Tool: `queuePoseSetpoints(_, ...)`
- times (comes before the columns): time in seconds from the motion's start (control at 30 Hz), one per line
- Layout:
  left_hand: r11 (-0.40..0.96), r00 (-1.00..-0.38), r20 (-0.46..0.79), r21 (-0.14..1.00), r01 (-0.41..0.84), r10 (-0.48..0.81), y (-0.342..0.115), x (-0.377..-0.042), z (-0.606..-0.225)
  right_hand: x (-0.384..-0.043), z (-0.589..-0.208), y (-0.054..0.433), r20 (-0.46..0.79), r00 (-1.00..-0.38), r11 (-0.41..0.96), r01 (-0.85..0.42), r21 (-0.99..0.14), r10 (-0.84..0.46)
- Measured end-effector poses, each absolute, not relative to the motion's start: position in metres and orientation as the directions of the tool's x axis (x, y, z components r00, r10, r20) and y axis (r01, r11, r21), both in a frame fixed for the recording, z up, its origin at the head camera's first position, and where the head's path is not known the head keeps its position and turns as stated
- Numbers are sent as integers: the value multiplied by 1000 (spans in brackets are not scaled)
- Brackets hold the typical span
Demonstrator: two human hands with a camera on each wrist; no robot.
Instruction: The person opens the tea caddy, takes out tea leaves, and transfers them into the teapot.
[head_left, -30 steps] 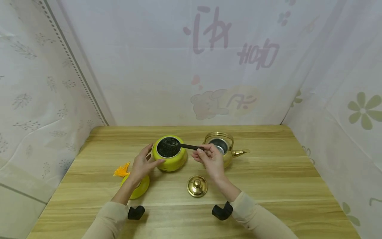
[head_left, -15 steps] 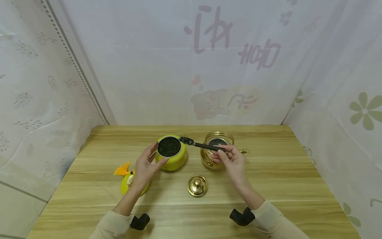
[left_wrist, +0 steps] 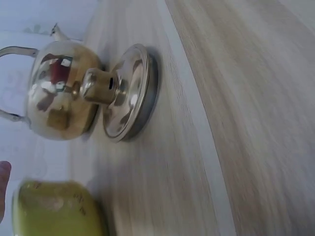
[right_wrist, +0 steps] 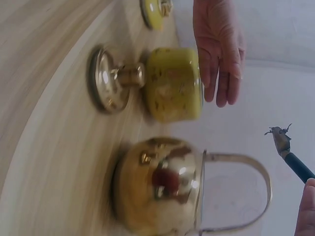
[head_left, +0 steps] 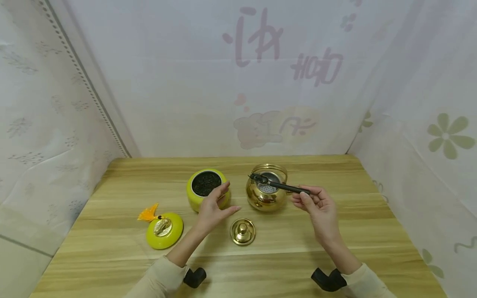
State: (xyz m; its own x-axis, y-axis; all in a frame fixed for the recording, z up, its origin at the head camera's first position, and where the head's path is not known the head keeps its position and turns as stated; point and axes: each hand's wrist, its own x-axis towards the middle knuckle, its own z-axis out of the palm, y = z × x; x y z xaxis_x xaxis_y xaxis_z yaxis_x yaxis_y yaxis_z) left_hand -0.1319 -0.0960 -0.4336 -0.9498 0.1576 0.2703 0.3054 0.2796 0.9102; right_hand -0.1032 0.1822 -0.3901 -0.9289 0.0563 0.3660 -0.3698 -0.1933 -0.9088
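Note:
My right hand point(head_left: 321, 213) pinches the dark handle of a small tea scoop point(head_left: 287, 187). Dark dry leaves, apparently tea, are heaped on the scoop's head, which is above the mouth of a gold teapot point(head_left: 266, 203). A perforated strainer point(head_left: 267, 188) shows inside that pot. My left hand point(head_left: 212, 212), its fingers relaxed and holding nothing, overlaps the front of a yellow jar point(head_left: 193, 199) in the head view. In the right wrist view the left hand point(right_wrist: 221, 54) is up by the rim of the jar point(right_wrist: 172, 83). Dark leaves fill the jar.
The gold teapot lid point(head_left: 243, 232) lies on the wooden table point(head_left: 283, 265) in front of the teapot. At the left rests the yellow jar lid point(head_left: 173, 240) with its orange tassel point(head_left: 148, 212). The teapot's handle point(right_wrist: 263, 184) stands raised. Patterned cloth point(head_left: 179, 82) hangs behind the table.
My right hand has lifted the loaded scoop out of the jar and carried it right, over the teapot. My left hand has let go of the jar and shifted right.

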Motion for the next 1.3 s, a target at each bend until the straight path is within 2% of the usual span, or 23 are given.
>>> queuePoseSetpoints(0.27,326,-969,164,920,219,186,-74,-149,-442,-104,-395,200,330,-935,-151,-348,-925,132)
queuePoseSetpoints(0.6,372,-976,103,913,169,192,-56,-165,-450,-112,-401,207,320,-933,-103,-339,-935,165)
queuePoseSetpoints(0.97,407,-970,121,891,200,211,-46,-177,-454,-125,-407,209,308,-937,-30,-317,-948,165)
queuePoseSetpoints(1.3,426,-974,140,881,204,177,-38,-179,-457,-131,-410,208,314,-940,44,-311,-949,129)
